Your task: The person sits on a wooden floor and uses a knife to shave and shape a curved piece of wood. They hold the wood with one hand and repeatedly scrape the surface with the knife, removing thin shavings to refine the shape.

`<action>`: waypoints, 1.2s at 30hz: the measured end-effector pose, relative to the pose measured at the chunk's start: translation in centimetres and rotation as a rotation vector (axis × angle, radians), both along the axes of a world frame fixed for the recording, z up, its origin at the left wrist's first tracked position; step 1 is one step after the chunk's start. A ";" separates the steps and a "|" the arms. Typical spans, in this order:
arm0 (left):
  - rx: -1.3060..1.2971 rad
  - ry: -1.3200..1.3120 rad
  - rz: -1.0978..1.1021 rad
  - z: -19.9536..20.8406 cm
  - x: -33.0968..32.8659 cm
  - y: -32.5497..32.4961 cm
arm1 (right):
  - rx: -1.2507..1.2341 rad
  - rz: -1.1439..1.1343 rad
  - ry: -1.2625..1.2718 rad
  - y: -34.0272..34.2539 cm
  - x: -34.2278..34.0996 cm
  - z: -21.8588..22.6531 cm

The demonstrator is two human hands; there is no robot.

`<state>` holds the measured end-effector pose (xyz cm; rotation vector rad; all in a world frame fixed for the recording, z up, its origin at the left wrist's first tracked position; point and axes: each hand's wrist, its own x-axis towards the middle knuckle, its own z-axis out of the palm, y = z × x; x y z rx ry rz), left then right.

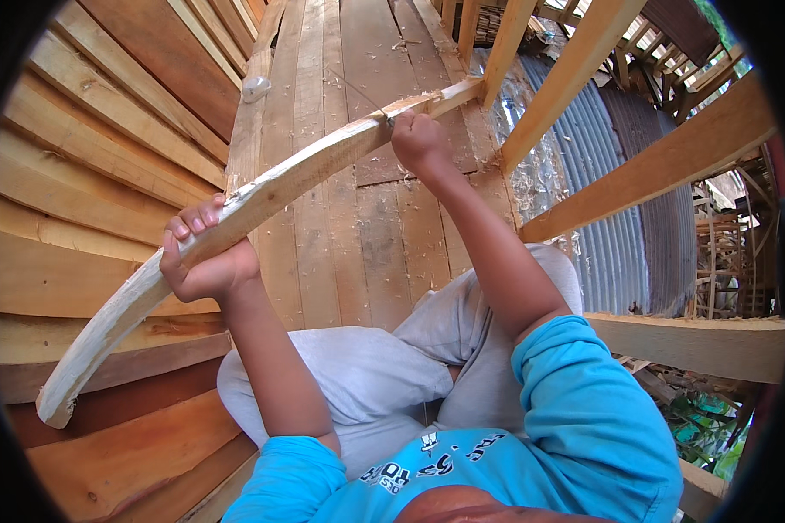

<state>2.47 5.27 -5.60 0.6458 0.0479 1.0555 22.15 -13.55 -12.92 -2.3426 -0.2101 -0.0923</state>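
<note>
Nearest me, gray-trousered legs (349, 362) fold beneath the pale curved wooden pole (296, 173), which slants across my view. My left grip (208, 253) wraps its middle; farther along, my right grip (419, 144) clenches a thin-bladed tool (358, 91), handle hidden. A plank wall (105, 144) hems the left, slanting posts (576, 74) the right; a clear container (255, 89) sits on the shaving-strewn floor (310, 113).

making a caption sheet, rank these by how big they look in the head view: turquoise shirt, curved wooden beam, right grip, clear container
Largest to smallest:
turquoise shirt
curved wooden beam
right grip
clear container
The shirt's nearness to the camera enlarges it.
</note>
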 end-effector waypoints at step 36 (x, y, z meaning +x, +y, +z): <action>0.104 -0.057 -0.004 0.8 -1.1 1.0 | -0.079 -0.043 -0.031 -0.2 -0.9 -0.1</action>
